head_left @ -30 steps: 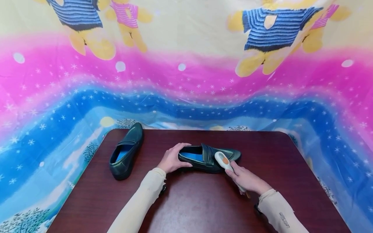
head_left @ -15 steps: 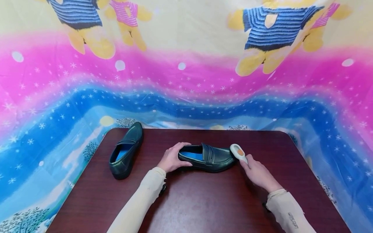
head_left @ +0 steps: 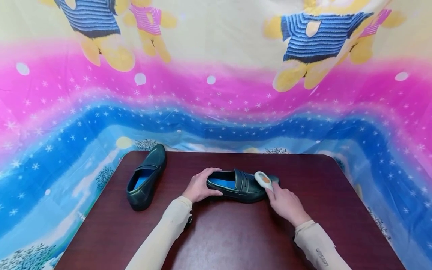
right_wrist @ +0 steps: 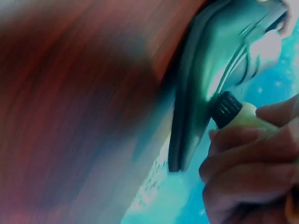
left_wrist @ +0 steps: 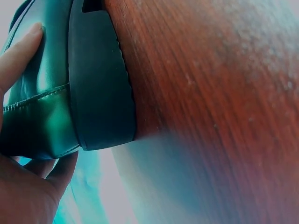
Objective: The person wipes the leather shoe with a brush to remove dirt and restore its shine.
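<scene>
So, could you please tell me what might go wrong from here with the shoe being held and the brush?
The left hand grips the held shoe only around its heel end, so the front could swivel if the right hand presses the brush hard. The bristles are near the toe, so they might slip off towards the table. The other shoe points its toe at the table's far edge; a knock could perhaps push it over.
</scene>
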